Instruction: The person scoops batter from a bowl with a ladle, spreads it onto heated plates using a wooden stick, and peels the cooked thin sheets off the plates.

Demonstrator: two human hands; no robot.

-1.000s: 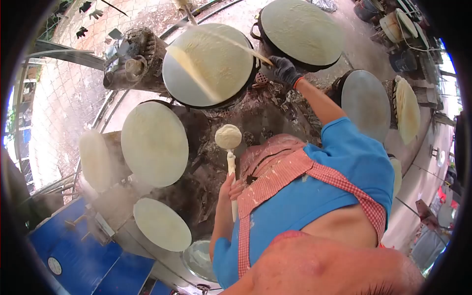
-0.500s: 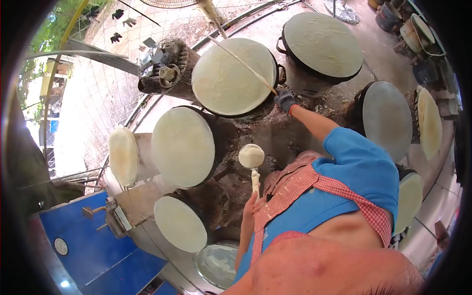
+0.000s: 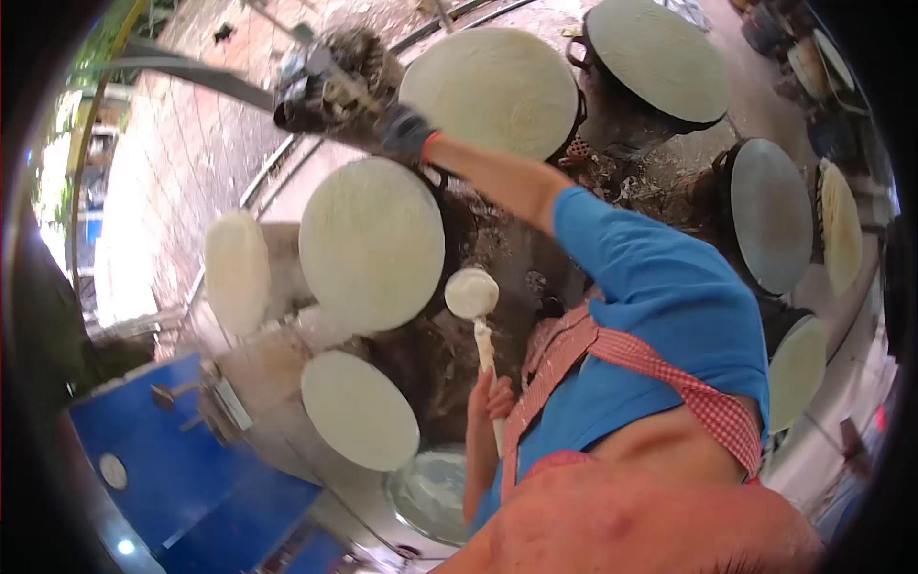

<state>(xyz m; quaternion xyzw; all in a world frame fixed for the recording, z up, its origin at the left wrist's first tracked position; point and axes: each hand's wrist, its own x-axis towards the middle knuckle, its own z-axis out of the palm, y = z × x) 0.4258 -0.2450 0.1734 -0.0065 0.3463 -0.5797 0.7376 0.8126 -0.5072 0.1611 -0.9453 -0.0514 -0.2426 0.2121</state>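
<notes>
My left hand (image 3: 491, 394) is closed around the handle of a ladle (image 3: 471, 293), held in front of the apron. Its round head and upper handle are coated with pale batter. My right hand (image 3: 406, 131), in a dark glove, reaches far out between two round griddles. It is closed on a long thin stick (image 3: 356, 88), blurred, pointing up and left past the stove parts. Just right of the glove, a top griddle (image 3: 492, 91) carries a thin pale sheet. Below the glove, another griddle (image 3: 373, 244) is covered the same way.
More sheet-covered griddles stand at the top right (image 3: 655, 62), lower left (image 3: 360, 411) and lower right (image 3: 798, 373). A bare grey griddle (image 3: 770, 215) is on the right. Pale rounds (image 3: 237, 273) lie at the left. A wide basin (image 3: 430, 497) sits low, near a blue surface (image 3: 182, 469).
My right hand has swung left with the stick, from the right side of the top griddle to its left side. The ladle has shifted slightly left, and the whole view has moved.
</notes>
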